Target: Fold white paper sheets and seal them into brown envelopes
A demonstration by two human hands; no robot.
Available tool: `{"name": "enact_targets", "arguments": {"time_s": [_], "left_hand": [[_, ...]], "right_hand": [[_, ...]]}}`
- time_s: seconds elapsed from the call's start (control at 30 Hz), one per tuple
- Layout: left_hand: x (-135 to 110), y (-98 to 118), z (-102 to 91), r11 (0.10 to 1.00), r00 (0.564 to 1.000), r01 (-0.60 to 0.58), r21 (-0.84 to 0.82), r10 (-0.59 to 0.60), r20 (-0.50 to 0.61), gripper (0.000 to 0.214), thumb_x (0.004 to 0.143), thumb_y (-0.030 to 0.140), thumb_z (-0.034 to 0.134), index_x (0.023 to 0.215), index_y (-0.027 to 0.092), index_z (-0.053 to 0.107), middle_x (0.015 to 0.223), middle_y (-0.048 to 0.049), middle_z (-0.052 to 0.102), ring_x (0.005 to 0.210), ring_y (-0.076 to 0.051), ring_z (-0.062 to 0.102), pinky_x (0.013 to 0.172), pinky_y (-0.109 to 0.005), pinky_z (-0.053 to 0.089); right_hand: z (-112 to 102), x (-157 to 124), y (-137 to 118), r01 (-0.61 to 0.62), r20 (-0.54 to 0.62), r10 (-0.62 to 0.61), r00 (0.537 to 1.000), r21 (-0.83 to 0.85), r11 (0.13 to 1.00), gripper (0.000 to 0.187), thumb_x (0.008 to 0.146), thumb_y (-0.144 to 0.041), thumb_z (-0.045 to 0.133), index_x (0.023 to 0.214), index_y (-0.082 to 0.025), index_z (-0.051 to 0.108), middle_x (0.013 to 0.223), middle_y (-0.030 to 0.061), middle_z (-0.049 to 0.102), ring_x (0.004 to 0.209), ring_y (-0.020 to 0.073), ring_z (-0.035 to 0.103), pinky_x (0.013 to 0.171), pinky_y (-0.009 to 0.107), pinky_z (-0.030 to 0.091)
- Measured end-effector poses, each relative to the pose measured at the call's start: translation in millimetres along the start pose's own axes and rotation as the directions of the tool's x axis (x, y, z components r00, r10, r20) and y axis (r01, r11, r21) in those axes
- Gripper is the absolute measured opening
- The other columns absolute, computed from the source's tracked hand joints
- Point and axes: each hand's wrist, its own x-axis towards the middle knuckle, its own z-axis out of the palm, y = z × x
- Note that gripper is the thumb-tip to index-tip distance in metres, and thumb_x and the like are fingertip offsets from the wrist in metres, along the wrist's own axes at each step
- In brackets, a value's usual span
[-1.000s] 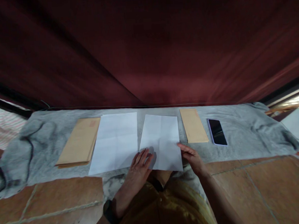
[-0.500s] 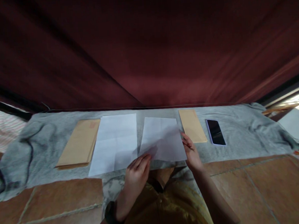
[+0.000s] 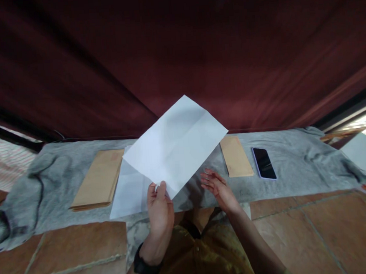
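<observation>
A white sheet of paper [image 3: 177,143] is raised and tilted, pinched near its lower corner by my left hand [image 3: 160,207]. Faint crease lines cross the sheet. My right hand [image 3: 218,188] is apart from it, fingers spread and holding nothing, over the grey cloth. Beneath the raised sheet, more white paper [image 3: 127,195] lies on the cloth, partly covered from view. To its left is a stack of brown envelopes [image 3: 95,178]. Nearest my right hand on the far side lies another brown envelope [image 3: 237,156].
A phone [image 3: 264,163] with a light purple edge lies right of the single envelope. Grey cloth [image 3: 301,166] covers the long low surface. Behind it hangs a dark red curtain [image 3: 177,62]. Tiled floor [image 3: 78,248] runs along the front.
The sheet has been lifted off the cloth and turned at a slant, now held by my left hand only. My right hand has let go and moved left.
</observation>
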Motion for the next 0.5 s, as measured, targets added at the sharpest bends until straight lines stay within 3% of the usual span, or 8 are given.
{"name": "enact_targets", "arguments": {"time_s": [0.13,0.23,0.4,0.5], "left_hand": [[-18,-41,-20.4,0.989,0.989,0.142,0.048,-0.139,-0.050,0.039,0.060,0.031,0.086,0.081,0.025,0.053,0.079,0.0068,0.069,0.074,-0.012,0.066,0.073,-0.024,0.054],[-34,-60,-31.2,0.970,0.980,0.199,0.141,-0.193,-0.053,0.035,0.065,0.037,0.082,0.087,0.028,0.057,0.082,0.0056,0.069,0.073,-0.014,0.067,0.064,-0.024,0.051],[-45,-71,-39.9,0.954,0.961,0.275,0.123,-0.274,-0.026,0.042,0.064,0.033,0.084,0.101,0.029,0.064,0.101,-0.0004,0.074,0.090,-0.019,0.071,0.077,-0.030,0.055],[-53,-72,-44.4,0.921,0.932,0.354,0.162,-0.361,0.018,0.041,0.064,0.031,0.085,0.100,0.025,0.068,0.105,-0.0039,0.074,0.095,-0.022,0.071,0.083,-0.033,0.056]], "right_hand": [[4,2,17,-0.060,0.045,0.056,0.997,0.081,0.995,0.038,0.079,-0.048,0.073,0.108,-0.024,0.068,0.106,0.0065,0.076,0.095,0.0225,0.072,0.088,0.039,0.056],[5,6,27,-0.076,0.040,0.073,0.997,0.090,0.993,0.032,0.081,-0.050,0.067,0.101,-0.025,0.067,0.103,0.0052,0.077,0.094,0.0223,0.072,0.082,0.036,0.057],[0,9,36,-0.088,-0.058,0.091,0.994,0.056,0.995,0.037,0.078,-0.055,0.065,0.101,-0.026,0.065,0.097,0.0053,0.077,0.087,0.0236,0.073,0.073,0.035,0.057],[-7,8,39,-0.070,-0.147,0.076,0.986,0.043,0.997,0.041,0.070,-0.048,0.073,0.104,-0.026,0.065,0.098,0.0028,0.077,0.082,0.0219,0.071,0.070,0.032,0.056]]}}
